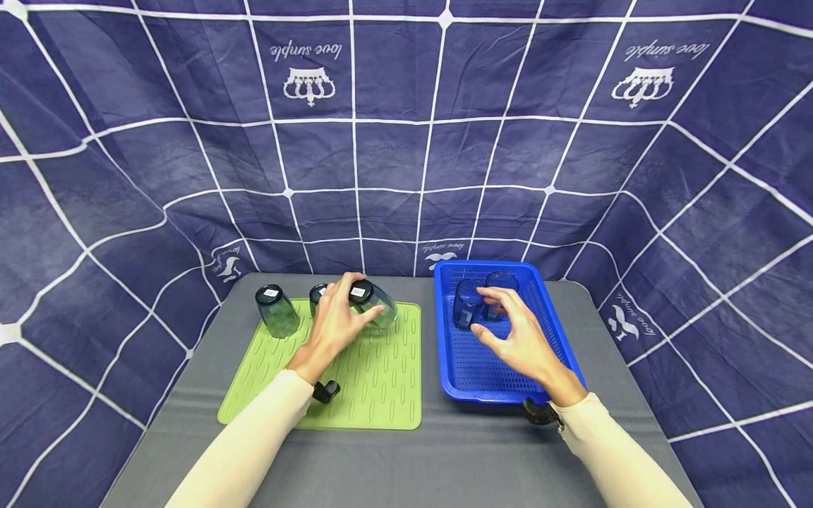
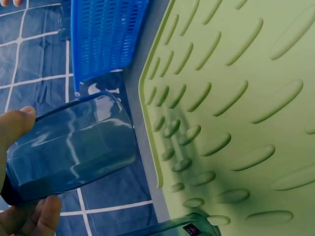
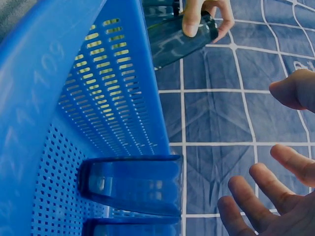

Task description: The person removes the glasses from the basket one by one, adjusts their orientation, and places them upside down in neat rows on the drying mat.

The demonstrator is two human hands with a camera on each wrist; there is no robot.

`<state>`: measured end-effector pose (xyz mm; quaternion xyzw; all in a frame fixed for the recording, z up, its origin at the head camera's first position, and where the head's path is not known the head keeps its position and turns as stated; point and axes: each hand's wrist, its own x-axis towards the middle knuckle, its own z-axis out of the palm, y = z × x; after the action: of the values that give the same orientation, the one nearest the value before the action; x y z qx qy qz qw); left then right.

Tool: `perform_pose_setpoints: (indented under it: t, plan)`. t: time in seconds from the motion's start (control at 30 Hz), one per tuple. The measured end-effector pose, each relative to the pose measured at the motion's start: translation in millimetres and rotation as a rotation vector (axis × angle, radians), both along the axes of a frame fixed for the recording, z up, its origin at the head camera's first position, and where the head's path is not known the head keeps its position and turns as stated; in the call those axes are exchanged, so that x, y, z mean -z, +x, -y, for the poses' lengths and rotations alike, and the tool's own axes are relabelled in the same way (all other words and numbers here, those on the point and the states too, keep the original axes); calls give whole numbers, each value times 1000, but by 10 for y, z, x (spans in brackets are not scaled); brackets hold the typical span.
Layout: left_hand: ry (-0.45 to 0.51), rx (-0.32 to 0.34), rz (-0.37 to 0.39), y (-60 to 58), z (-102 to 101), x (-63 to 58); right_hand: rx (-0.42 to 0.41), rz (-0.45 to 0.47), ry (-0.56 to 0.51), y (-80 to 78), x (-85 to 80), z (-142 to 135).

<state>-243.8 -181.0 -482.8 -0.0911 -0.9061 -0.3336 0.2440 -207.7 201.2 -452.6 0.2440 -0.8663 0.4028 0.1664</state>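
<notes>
My left hand (image 1: 333, 321) grips a tinted drinking glass (image 1: 383, 310) round its dark base, with thumb and fingers on opposite sides. The glass (image 2: 74, 142) is upside down and tilted, its mouth pointing down to the right, over the back of the green mat (image 1: 381, 388). Another upturned glass (image 1: 277, 312) stands at the mat's back left corner; one more glass (image 1: 315, 291) is mostly hidden behind my left hand. Over the blue basket (image 1: 447, 353), my right hand (image 1: 517, 339) has its thumb and fingers spread apart, holding nothing, close to two glasses standing inside, the nearer one (image 3: 133, 184) and its neighbour (image 1: 504, 282).
The mat and basket lie side by side on a grey-covered table (image 1: 432, 451), with a strip of cloth between them. The basket has raised, slotted walls. A dark blue checked curtain (image 1: 394, 155) hangs behind the table and along both sides.
</notes>
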Motion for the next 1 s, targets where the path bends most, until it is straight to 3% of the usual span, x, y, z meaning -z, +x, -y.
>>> perform_pose_setpoints:
  t: [1.0]
  plan:
    - [-111, -17, 92, -233, -122, 228, 15, 29, 54, -229, 31, -117]
